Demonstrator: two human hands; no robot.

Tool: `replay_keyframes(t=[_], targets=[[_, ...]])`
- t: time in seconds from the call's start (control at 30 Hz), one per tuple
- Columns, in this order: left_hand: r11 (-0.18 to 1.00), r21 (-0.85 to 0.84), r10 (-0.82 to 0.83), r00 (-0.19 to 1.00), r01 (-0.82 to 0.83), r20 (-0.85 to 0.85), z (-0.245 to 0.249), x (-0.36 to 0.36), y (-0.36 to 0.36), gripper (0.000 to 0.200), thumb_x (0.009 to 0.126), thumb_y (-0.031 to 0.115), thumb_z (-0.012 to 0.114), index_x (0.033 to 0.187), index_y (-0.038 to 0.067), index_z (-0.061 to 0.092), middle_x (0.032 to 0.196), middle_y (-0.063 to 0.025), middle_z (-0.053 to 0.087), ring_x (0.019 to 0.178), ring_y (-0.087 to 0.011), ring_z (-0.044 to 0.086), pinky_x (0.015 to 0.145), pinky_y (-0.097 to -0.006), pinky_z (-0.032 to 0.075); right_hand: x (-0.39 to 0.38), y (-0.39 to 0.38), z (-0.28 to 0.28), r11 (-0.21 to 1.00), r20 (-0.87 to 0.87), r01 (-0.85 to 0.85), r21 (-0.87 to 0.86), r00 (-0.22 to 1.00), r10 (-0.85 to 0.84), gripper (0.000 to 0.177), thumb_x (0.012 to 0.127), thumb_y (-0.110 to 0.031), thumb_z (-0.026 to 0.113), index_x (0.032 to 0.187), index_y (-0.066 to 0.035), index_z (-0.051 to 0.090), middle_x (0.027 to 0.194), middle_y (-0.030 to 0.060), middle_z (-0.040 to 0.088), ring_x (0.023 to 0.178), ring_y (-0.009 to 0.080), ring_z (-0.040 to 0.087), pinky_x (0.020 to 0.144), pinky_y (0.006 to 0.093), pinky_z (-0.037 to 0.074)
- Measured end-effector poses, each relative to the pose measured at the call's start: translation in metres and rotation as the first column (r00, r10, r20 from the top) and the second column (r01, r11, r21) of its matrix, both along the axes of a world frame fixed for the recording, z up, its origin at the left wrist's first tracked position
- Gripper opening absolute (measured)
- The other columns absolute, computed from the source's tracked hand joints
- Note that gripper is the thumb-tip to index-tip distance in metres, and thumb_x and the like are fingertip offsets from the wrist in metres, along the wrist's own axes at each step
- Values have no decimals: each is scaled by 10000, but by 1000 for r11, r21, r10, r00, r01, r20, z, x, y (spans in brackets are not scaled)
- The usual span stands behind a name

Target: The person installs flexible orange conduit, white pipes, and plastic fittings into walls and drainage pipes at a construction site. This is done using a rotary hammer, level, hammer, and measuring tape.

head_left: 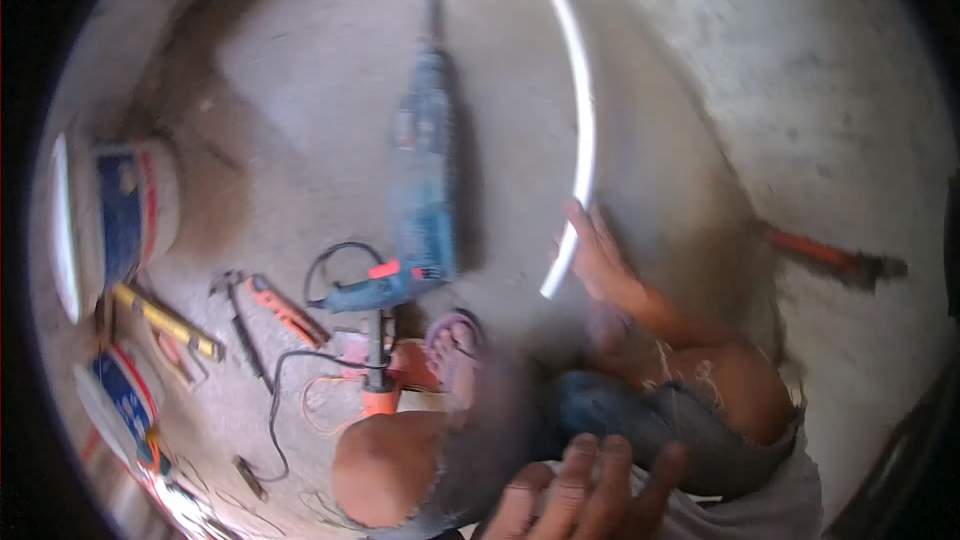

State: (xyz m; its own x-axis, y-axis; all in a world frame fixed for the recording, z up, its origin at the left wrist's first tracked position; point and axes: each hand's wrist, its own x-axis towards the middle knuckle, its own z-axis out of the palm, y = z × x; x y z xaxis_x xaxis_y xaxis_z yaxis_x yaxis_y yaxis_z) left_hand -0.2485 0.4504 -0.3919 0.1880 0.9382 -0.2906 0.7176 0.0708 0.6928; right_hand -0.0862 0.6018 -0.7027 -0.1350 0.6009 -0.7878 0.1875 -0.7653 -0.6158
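White pipe [582,90], slim, smooth-looking, one long bend bowing right. Held close to its near end, over the floor right of centre; near tip angles left, seemingly open, blurry. Far end out of view.

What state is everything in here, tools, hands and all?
Right hand: closed on the pipe
Left hand: open, fingers spread
White pipe: held near one end
Power drill: lying down, bit fitted
Hammer: lying down
Yellow level: lying down
Jeans: ripped at the knees
Larger bucket: lid unclear
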Motion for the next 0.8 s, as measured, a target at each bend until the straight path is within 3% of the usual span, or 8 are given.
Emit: replay_keyframes(t=[0.07,0.17,0.23,0.37,0.5,0.63,0.67,0.8], targets=[[1000,20,16,1000,-16,5,-6,5,10,474,854,187,548,1327,156,544,1192,-146,548,1115,-292,529,877,-469,430,19,15,15,997,-84,3,77,996,4,359,953,-478,498,1027,-131,446,770,44,448,618,138,478,536,306,452],[990,120,79,996,-73,-39,-30,20,23,486,830,191,635,1310,158,563,1185,-139,569,1070,-284,558,832,-450,459,37,47,45,995,26,32,90,999,-35,403,934,-528,505,974,-129,468,715,23,449,545,110,442,484,266,419],[988,114,111,990,-101,-84,-41,23,33,518,813,191,686,1315,163,561,1175,-135,584,1038,-280,577,812,-439,476,64,71,42,999,14,43,-15,999,-42,440,915,-567,513,942,-128,482,672,-3,444,504,92,413,455,251,395],[971,-56,211,943,-232,-259,-63,26,58,534,845,196,682,1356,182,526,1177,-127,593,1043,-296,585,851,-437,502,133,163,20,995,44,-81,-59,996,84,536,864,-660,517,864,-124,515,595,-58,410,453,44,362,407,180,340],[936,-147,240,887,-319,-394,-97,20,75,523,849,148,612,1341,29,481,1111,-179,564,1022,-338,549,866,-427,436,164,226,28,975,87,-207,78,976,200,518,900,-612,501,866,-95,520,593,-56,397,444,48,344,410,180,344],[923,-195,217,867,-332,-448,-117,21,91,520,851,194,653,1320,30,500,1096,-188,580,1012,-360,555,875,-438,434,165,230,-12,976,48,-128,176,991,122,497,913,-571,513,796,-89,517,578,-34,412,444,66,382,391,233,337],[943,-169,181,866,-287,-466,-121,25,96,517,854,187,651,1322,31,496,1075,-192,584,998,-360,555,872,-434,435,169,234,-18,987,50,-134,93,990,130,472,914,-547,531,801,-88,514,586,-16,431,432,79,396,382,266,340],[876,-366,187,921,-313,-341,-136,44,134,508,838,153,668,1304,31,507,1065,-196,587,985,-362,568,859,-429,450,178,239,-25,979,69,-167,119,985,160,458,911,-527,549,805,-82,521,616,-8,446,459,93,413,410,269,364]])
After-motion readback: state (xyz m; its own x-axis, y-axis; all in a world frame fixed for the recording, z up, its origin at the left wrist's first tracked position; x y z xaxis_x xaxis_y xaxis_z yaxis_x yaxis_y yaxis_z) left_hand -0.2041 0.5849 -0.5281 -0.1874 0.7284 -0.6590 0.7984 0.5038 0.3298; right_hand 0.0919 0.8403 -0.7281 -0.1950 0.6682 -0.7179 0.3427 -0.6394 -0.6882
